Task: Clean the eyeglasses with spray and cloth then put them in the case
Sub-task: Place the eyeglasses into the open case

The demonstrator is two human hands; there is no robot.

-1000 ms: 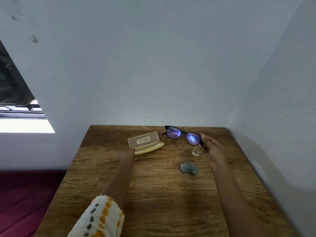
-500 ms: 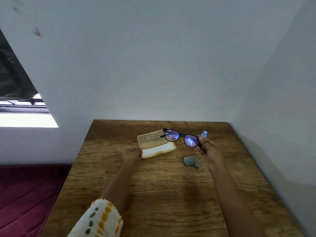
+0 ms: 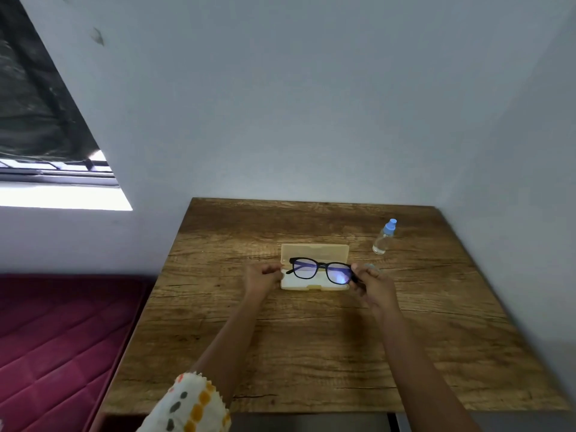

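The glasses [image 3: 307, 269] are over the open case [image 3: 314, 251]. The right hand [image 3: 372, 283] pinches their right end, fingers curled round the frame. The left hand [image 3: 261, 279] grips the case's left end. The case sits mid-desk [image 3: 311, 344], well in from every edge. The spray bottle [image 3: 384, 237] stands upright at the back right, well apart. The cloth [image 3: 372, 267] peeks out just behind the right hand.

The cloth [image 3: 372, 267] is mostly hidden behind the right hand [image 3: 372, 286]. Whether the eyeglasses [image 3: 304, 269] touch the open case [image 3: 314, 251] cannot be told.
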